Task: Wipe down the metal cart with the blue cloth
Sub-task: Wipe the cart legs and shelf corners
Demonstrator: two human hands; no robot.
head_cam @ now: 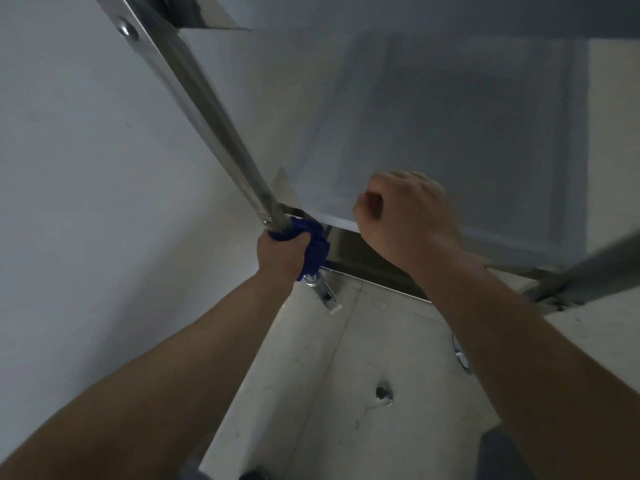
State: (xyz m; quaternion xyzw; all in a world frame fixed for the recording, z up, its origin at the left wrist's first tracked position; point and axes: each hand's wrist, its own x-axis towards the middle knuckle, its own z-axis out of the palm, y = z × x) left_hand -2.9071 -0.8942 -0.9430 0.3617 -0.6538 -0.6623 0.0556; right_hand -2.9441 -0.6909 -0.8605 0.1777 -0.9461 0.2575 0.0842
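Nearest the camera, two bare forearms reached forward over a pale tiled floor (346, 393) marked with a small dark chip. Just beyond them, the left hand (282, 252) was clenched around the blue cloth (317, 244), which was bunched around the foot of the corner post (207, 109) of the metal cart (363, 258), with a fold of cloth hanging down at the hand's right. Directly under the cloth sat a caster (323, 289). To the right, well apart from the cloth, the right hand (405, 216) had its fingers curled over the near edge of the shelf (433, 133), grasping it with the thumb tucked in front. From the left hand, the shiny post ran up and away to the top left. Behind it stood a plain grey wall (86, 150).
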